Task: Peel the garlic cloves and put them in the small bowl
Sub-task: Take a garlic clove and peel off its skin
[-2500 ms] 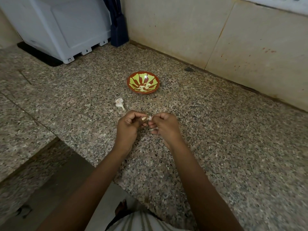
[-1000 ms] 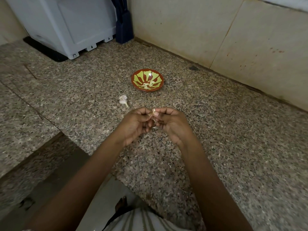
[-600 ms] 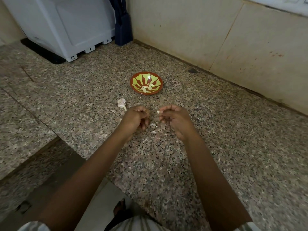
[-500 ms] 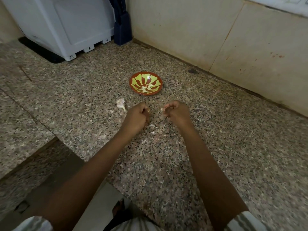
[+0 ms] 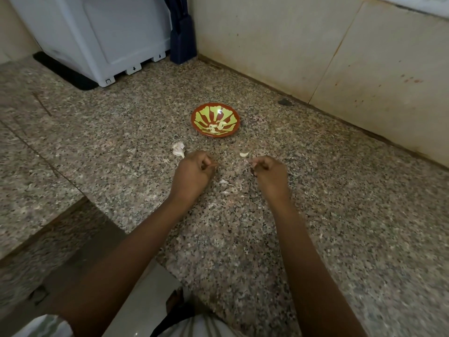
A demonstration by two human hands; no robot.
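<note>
Cloves, several peeled, are being gathered in the small bowl on the bench, one clove lying beyond the right hand, an unpeeled cluster beside the left hand, curled fingers hiding any contents.

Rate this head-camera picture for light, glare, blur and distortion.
Head view: dim, warm, even light with faint shadows; a small glare spot inside the glossy red-and-green small bowl; speckled granite counter crisp around the bowl, smeared toward the lower corners; the wide-angle lens stretches the frame's edges.
</note>
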